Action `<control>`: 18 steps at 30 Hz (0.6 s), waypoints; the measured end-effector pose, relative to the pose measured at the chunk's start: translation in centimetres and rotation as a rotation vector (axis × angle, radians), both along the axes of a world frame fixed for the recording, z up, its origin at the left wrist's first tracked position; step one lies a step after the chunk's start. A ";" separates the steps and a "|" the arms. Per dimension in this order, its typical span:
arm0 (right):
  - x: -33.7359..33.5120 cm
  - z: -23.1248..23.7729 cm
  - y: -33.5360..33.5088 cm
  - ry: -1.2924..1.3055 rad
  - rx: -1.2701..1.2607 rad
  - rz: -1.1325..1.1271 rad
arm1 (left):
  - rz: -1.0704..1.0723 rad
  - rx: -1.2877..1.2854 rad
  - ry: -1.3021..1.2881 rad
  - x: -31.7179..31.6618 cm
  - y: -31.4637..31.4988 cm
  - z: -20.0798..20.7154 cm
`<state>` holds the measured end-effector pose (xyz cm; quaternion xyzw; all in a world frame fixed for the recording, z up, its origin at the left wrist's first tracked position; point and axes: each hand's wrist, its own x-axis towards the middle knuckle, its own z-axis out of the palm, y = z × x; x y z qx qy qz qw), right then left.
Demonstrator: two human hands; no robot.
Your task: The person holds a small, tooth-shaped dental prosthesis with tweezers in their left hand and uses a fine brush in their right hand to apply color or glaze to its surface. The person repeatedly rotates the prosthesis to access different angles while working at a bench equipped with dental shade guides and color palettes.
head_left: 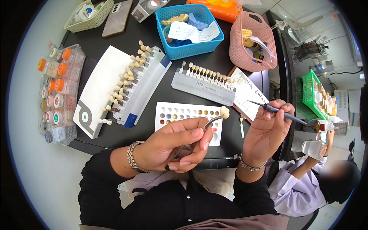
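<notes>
My left hand [174,140] is closed around curved metal tweezers [210,122]. At their tip is a cream-coloured dental crown [224,112], raised over a white palette [160,111] with wells of coloured stains. My right hand [268,132] pinches a slim brush [285,113] with a dark handle, its fine tip pointing left toward the crown but apart from it. Beyond the palette lies a grey shade guide [203,87] with a row of tooth tabs. One loose shade tab [242,128] rests on the table between my hands.
A larger shade guide [143,86] and a white case [101,92] lie left, beside clear organisers of capped jars [59,92]. A blue basket [189,48], pink basket [253,42] and phone [117,18] stand at the back. A written paper [245,92] lies right. Another person [303,184] sits at far right.
</notes>
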<state>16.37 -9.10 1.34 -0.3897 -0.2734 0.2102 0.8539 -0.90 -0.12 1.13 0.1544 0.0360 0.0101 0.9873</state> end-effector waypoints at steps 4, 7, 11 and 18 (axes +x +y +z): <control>-0.1 0.3 0.0 0.010 0.004 0.022 | 0.007 0.001 -0.006 0.2 -0.1 0.1; 0.0 0.1 0.0 -0.004 0.004 0.010 | 0.024 0.020 0.001 0.1 -0.1 0.1; -0.1 0.3 0.0 -0.001 -0.019 0.005 | 0.104 0.023 -0.093 0.0 -0.1 -0.3; -0.3 0.5 0.1 -0.060 -0.007 -0.047 | 0.239 0.040 -0.122 0.1 0.8 -0.6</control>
